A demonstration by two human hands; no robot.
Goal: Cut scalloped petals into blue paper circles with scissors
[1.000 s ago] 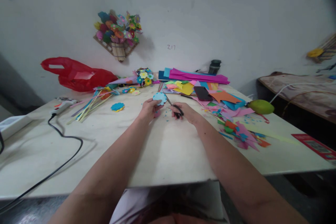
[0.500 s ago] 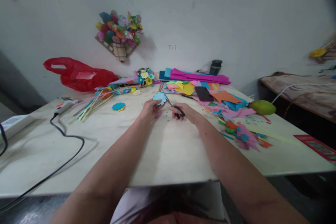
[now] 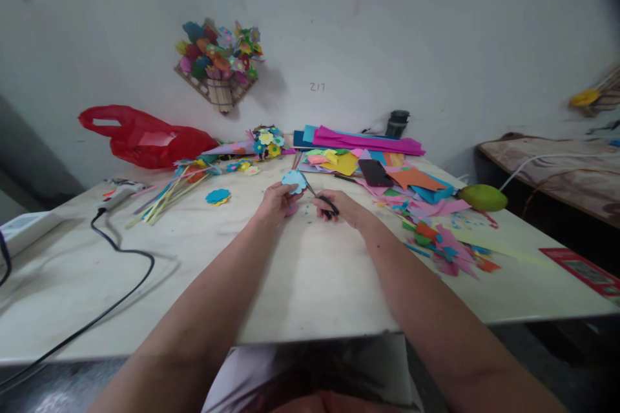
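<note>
My left hand (image 3: 275,202) pinches a light blue scalloped paper piece (image 3: 293,181) above the middle of the table. A bit of pink shows under its fingers. Black-handled scissors (image 3: 327,204) are gripped in my right hand (image 3: 341,206), their blades pointing up and left to the right edge of the blue piece. Tiny blue scraps (image 3: 309,214) lie on the table between my hands. Left of my left hand rests a blue scalloped piece (image 3: 218,196) with yellow beneath it.
Coloured paper scraps (image 3: 448,248) and a phone (image 3: 375,173) lie on the right, near a green fruit (image 3: 483,197). On the left are a red bag (image 3: 150,142), thin strips (image 3: 159,203), a glue gun (image 3: 119,195) with a black cable, and a power strip (image 3: 31,230).
The scissor blades have closed together somewhat at the edge of the light blue piece. My left hand keeps its hold, almost unmoved.
</note>
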